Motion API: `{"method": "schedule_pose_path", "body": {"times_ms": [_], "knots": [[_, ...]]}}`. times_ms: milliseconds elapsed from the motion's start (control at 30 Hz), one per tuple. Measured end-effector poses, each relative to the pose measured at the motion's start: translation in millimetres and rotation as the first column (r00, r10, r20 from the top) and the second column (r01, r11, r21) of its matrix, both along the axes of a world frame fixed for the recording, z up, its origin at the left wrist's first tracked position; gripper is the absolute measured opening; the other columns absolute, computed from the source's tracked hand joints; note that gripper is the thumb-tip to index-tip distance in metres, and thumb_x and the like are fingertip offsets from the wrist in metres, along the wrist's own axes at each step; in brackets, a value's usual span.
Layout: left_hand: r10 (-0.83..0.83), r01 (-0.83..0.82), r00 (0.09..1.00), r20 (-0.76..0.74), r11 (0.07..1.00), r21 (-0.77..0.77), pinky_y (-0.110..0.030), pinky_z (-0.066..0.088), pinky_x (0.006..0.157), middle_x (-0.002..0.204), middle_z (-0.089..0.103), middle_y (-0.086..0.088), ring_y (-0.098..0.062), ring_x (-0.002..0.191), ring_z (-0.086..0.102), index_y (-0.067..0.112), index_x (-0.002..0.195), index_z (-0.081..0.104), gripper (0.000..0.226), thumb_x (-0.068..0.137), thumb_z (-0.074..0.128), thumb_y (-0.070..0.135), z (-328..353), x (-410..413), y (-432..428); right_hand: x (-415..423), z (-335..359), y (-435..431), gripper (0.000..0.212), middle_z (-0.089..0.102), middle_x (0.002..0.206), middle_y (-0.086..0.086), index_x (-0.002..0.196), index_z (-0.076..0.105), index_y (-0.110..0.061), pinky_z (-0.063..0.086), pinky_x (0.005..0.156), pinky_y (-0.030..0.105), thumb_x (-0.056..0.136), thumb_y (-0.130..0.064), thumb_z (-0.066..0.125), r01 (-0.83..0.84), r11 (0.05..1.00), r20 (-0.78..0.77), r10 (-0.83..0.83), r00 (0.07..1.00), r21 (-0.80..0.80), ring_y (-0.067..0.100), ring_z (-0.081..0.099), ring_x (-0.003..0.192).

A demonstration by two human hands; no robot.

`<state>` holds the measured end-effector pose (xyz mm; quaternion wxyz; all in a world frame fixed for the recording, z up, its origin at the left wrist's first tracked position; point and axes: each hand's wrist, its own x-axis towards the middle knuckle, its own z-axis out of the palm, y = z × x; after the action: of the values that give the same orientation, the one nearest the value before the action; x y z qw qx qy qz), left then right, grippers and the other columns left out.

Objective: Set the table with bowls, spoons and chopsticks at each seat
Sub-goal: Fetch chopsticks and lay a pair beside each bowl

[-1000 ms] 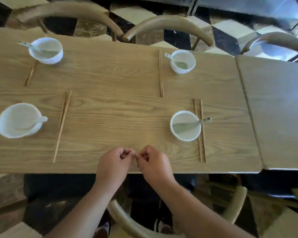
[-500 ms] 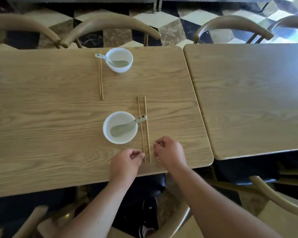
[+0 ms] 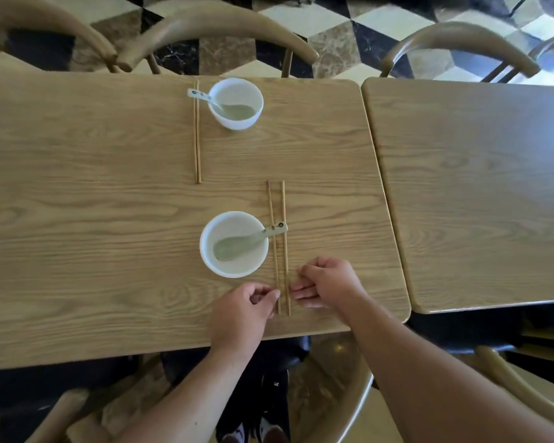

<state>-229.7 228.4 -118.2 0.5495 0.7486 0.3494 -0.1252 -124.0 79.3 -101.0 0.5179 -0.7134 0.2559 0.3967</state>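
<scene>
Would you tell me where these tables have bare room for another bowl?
The visible right table is bare. On the left table, the stretch left of the near bowl and far chopsticks is free. Crowded: near chopsticks, between left hand and right hand.

The white near bowl (image 3: 234, 244) holds the near spoon (image 3: 247, 243), whose handle lies across the near chopsticks (image 3: 279, 219), a parallel pair slightly apart, just right of it. The far spoon (image 3: 221, 105) sits in the far bowl (image 3: 236, 103) with its handle crossing the far chopsticks (image 3: 197, 139), which lie close together to its left.
</scene>
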Motion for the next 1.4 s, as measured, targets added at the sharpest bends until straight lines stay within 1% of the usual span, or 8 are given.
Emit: {"method": "schedule_pose_path", "body": {"times_ms": [367, 633, 733, 800, 900, 1067, 1300, 1400], "knots": [[0.003, -0.003, 1.000, 0.001, 1.000, -0.011, -0.025, 0.055, 0.067, 0.067, 0.075, 0.009, -0.001, 0.060, 0.073, 0.028, 0.084, 0.077, 0.012, 0.090, 0.084, 0.035, 2.4, 4.4, -0.2, 0.1, 4.1, 5.3, 0.017, 0.081, 0.083, 0.018, 0.089, 0.064, -0.009, 0.063, 0.052, 0.032, 0.104, -0.014, 0.067, 0.046, 0.999, -0.007, -0.046, 0.999, -0.001, 0.026, 0.080, 0.065], [0.007, -0.007, 1.000, -0.010, 0.999, 0.037, -0.035, 0.062, 0.072, 0.066, 0.075, 0.009, -0.005, 0.059, 0.073, 0.028, 0.082, 0.076, 0.014, 0.088, 0.085, 0.036, 2.4, 5.5, -3.5, -2.1, 7.9, 4.9, 0.016, 0.080, 0.076, 0.014, 0.091, 0.065, -0.007, 0.063, 0.051, 0.033, 0.105, -0.014, 0.064, 0.030, 1.000, 0.016, -0.029, 0.999, -0.008, 0.024, 0.077, 0.060], [0.022, -0.022, 0.999, -0.025, 0.999, 0.028, -0.037, 0.063, 0.072, 0.067, 0.075, 0.009, -0.007, 0.060, 0.074, 0.028, 0.082, 0.076, 0.013, 0.088, 0.085, 0.036, 5.1, 6.2, -5.7, -10.5, 10.3, 4.7, 0.017, 0.079, 0.074, 0.008, 0.090, 0.067, -0.008, 0.062, 0.056, 0.040, 0.103, -0.018, 0.061, -0.137, 0.970, 0.155, 0.170, 0.973, -0.201, 0.021, 0.069, 0.056], [0.021, -0.020, 0.999, -0.035, 0.999, 0.032, -0.034, 0.062, 0.068, 0.070, 0.076, 0.011, -0.006, 0.060, 0.074, 0.028, 0.083, 0.076, 0.013, 0.089, 0.084, 0.037, 7.7, 6.2, -6.2, -11.0, 13.1, 1.4, 0.009, 0.074, 0.085, -0.003, 0.099, 0.068, -0.018, 0.057, 0.059, 0.037, 0.099, -0.024, 0.062, -0.330, 0.800, 0.311, 0.522, 0.794, -0.501, 0.017, 0.067, 0.070], [0.020, -0.019, 0.999, -0.035, 0.999, 0.031, -0.034, 0.062, 0.069, 0.071, 0.076, 0.012, -0.006, 0.061, 0.075, 0.028, 0.083, 0.077, 0.013, 0.089, 0.084, 0.038, 8.4, 6.4, -6.1, 10.2, 6.8, -11.4, 0.043, 0.062, 0.129, -0.003, 0.138, 0.059, -0.026, 0.055, 0.089, 0.038, 0.097, -0.017, 0.059, -0.449, 0.494, 0.402, 0.869, 0.290, -0.744, 0.022, 0.058, 0.118], [0.038, -0.038, 0.999, -0.003, 0.999, 0.022, -0.044, 0.065, 0.077, 0.067, 0.075, 0.009, -0.012, 0.061, 0.076, 0.028, 0.081, 0.078, 0.012, 0.088, 0.086, 0.032, 2.7, 4.3, -6.1, 76.2, -5.4, -22.7, 0.062, 0.050, 0.161, 0.010, 0.154, 0.052, -0.017, 0.037, 0.122, 0.050, 0.095, -0.011, 0.037, -0.412, 0.011, 0.160, 0.931, -0.329, -0.911, 0.039, 0.045, 0.150], [0.037, -0.037, 0.999, -0.008, 0.999, -0.007, -0.049, 0.066, 0.081, 0.071, 0.078, 0.006, -0.013, 0.063, 0.076, 0.028, 0.082, 0.079, 0.011, 0.089, 0.085, 0.033, 1.4, 2.1, -5.1, 97.5, 6.4, -51.2, 0.040, 0.066, 0.132, 0.003, 0.131, 0.067, -0.019, 0.054, 0.102, 0.042, 0.094, -0.007, 0.059, -0.371, -0.086, 0.079, 0.909, -0.409, -0.925, 0.030, 0.060, 0.126], [0.042, -0.042, 0.999, -0.010, 0.999, -0.002, -0.050, 0.066, 0.081, 0.071, 0.077, 0.006, -0.013, 0.062, 0.076, 0.028, 0.082, 0.079, 0.011, 0.088, 0.086, 0.034, 2.1, 2.7, -4.9, 99.4, 10.6, -47.3, 0.062, 0.048, 0.160, 0.008, 0.154, 0.048, -0.021, 0.044, 0.118, 0.046, 0.095, -0.001, 0.057, -0.369, -0.016, 0.111, 0.941, -0.321, -0.929, 0.036, 0.046, 0.147]]}}
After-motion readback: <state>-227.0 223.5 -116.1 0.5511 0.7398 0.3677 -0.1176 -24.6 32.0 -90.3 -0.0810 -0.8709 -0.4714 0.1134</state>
